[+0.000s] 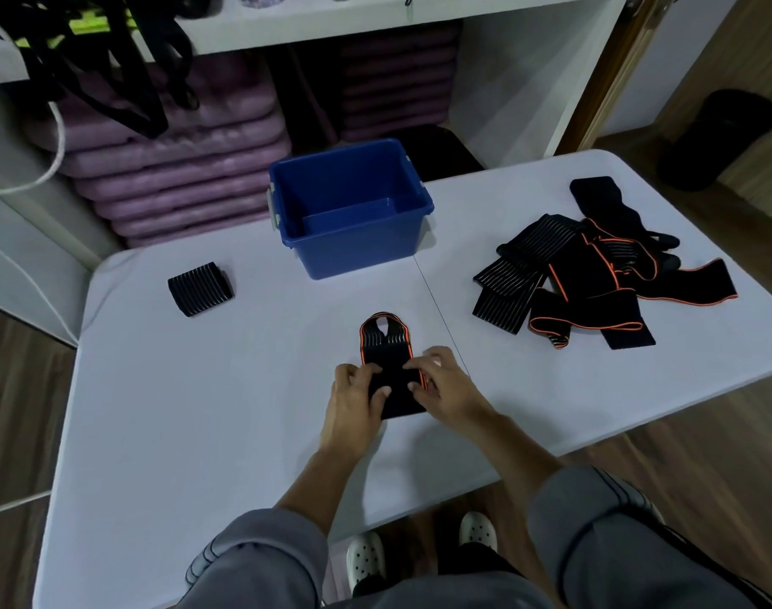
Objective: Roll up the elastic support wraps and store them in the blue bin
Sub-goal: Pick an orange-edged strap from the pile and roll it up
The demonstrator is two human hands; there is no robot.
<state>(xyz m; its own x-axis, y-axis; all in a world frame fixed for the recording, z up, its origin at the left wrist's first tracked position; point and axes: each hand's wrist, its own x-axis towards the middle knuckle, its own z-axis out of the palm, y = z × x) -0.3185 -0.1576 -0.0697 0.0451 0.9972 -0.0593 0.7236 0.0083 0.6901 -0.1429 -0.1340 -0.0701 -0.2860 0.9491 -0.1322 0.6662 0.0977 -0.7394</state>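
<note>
A black wrap with orange edging (391, 353) lies on the white table (199, 410) in front of me, its looped end pointing toward the bin. My left hand (353, 397) grips the wrap's near end from the left, fingers curled over it. My right hand (441, 389) grips the same end from the right. The blue bin (353, 252) stands behind the wrap, with nothing visible inside. A rolled black wrap with grey stripes (199, 288) sits to the bin's left. A pile of several unrolled wraps (595, 279) lies at the right.
Stacked purple mats (178, 169) fill the shelf behind the table. Black straps (90, 59) hang from the upper shelf at the left. A dark cylinder (722, 138) stands on the wooden floor at the far right. The table's near edge is just above my feet.
</note>
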